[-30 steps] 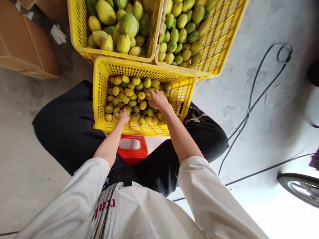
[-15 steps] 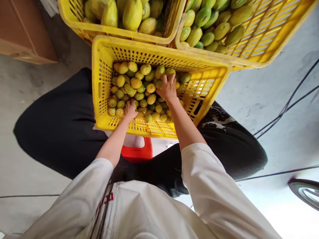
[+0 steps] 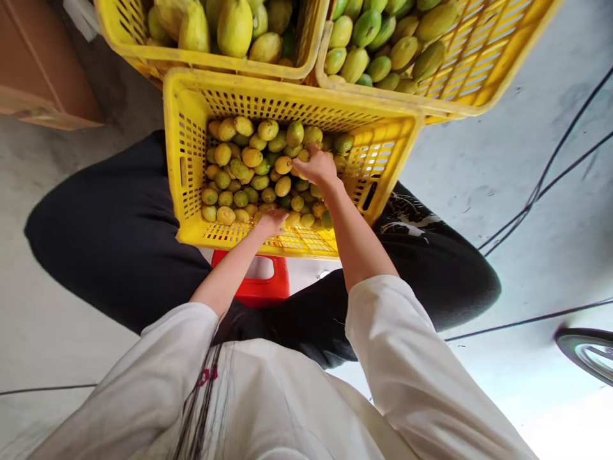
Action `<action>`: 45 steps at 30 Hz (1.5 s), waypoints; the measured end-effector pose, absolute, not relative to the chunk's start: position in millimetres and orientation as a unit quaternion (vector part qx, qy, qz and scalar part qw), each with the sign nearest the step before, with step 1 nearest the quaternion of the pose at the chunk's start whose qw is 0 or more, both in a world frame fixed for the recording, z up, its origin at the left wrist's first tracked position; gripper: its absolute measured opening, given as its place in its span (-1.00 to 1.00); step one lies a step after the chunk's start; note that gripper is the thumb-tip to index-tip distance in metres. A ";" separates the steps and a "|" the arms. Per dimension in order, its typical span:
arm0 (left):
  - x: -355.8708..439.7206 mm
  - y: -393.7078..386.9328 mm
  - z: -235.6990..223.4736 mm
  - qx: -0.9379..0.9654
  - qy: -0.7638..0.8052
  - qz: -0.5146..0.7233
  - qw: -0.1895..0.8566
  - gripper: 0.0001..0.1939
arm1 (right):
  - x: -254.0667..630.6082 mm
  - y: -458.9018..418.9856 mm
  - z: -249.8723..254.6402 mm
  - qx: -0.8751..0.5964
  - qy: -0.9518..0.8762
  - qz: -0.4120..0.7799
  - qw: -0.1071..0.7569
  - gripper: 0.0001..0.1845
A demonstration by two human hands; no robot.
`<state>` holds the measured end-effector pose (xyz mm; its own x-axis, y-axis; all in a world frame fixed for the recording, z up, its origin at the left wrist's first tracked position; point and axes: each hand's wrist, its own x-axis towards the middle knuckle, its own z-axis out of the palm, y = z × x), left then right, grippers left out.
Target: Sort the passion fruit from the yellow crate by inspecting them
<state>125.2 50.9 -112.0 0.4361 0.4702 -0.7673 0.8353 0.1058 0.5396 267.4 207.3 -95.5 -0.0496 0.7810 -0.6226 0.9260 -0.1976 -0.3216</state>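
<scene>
Crate (image 3: 191,137): yellow, slatted, rested on the person's lap over a red stool (image 3: 268,284).
Fruit (image 3: 242,172): small yellow-green pieces piled inside the crate.
Right hand (image 3: 317,169): fingers curled on fruit near the far wall; apparently gripped one piece.
Left hand (image 3: 272,222): lay on fruit at the near wall; grip could not be determined.
Rear crates (image 3: 460,89): two, held larger fruit.

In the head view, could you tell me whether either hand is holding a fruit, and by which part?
Cannot be told: the right hand and left hand both rest curled on small fruits, fingertips hidden.
</scene>
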 end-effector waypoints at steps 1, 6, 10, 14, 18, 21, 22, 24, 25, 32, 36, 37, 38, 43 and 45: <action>122.3 53.0 -110.7 0.648 0.504 -0.159 0.549 -0.37 | 270.0 207.0 -93.0 0.679 0.621 -0.381 0.086 -0.50; 106.5 64.3 -92.0 0.628 0.544 -0.115 0.545 -0.34 | 276.3 211.5 -69.9 0.658 0.625 -0.420 0.011 -0.62; 102.5 79.3 -64.3 0.534 0.626 -0.002 0.568 -0.50 | 277.1 219.8 -29.0 0.652 0.611 -0.447 -0.049 -0.65; 93.9 114.2 -16.3 0.460 0.633 0.146 0.605 -0.48 | 282.5 211.5 27.0 0.629 0.573 -0.503 -0.148 -0.61; 69.4 138.6 61.2 0.423 0.566 0.277 0.651 -0.31 | 295.0 176.0 86.3 0.572 0.487 -0.615 -0.241 -0.53; 43.1 131.7 115.2 0.417 0.508 0.335 0.675 -0.25 | 308.1 137.5 121.6 0.528 0.436 -0.660 -0.308 -0.46; 34.2 125.7 127.6 0.425 0.494 0.337 0.679 -0.27 | 312.3 124.2 129.6 0.515 0.430 -0.667 -0.324 -0.43; 18.3 112.4 142.5 0.426 0.478 0.340 0.689 -0.29 | 318.2 100.0 138.5 0.507 0.428 -0.666 -0.342 -0.34; 12.0 106.4 146.0 0.410 0.477 0.345 0.696 -0.30 | 319.5 90.1 139.5 0.506 0.422 -0.668 -0.346 -0.31; 1.2 94.3 152.4 0.284 0.474 0.411 0.725 -0.54 | 307.8 76.4 113.7 0.468 0.341 -0.717 -0.388 -0.42; 5.3 96.2 144.6 0.285 0.497 0.419 0.705 -0.56 | 302.4 78.9 103.1 0.489 0.307 -0.708 -0.406 -0.45; 5.8 96.5 141.6 0.284 0.503 0.416 0.703 -0.58 | 301.8 78.4 101.7 0.493 0.303 -0.709 -0.403 -0.47; 6.0 96.8 138.8 0.280 0.511 0.411 0.701 -0.60 | 301.3 77.9 100.7 0.497 0.302 -0.709 -0.399 -0.48; 5.2 99.2 131.5 0.249 0.529 0.415 0.697 -0.65 | 302.1 77.1 101.9 0.518 0.322 -0.697 -0.377 -0.46; 5.0 100.6 131.1 0.242 0.526 0.426 0.695 -0.63 | 302.5 77.1 106.5 0.512 0.336 -0.690 -0.385 -0.44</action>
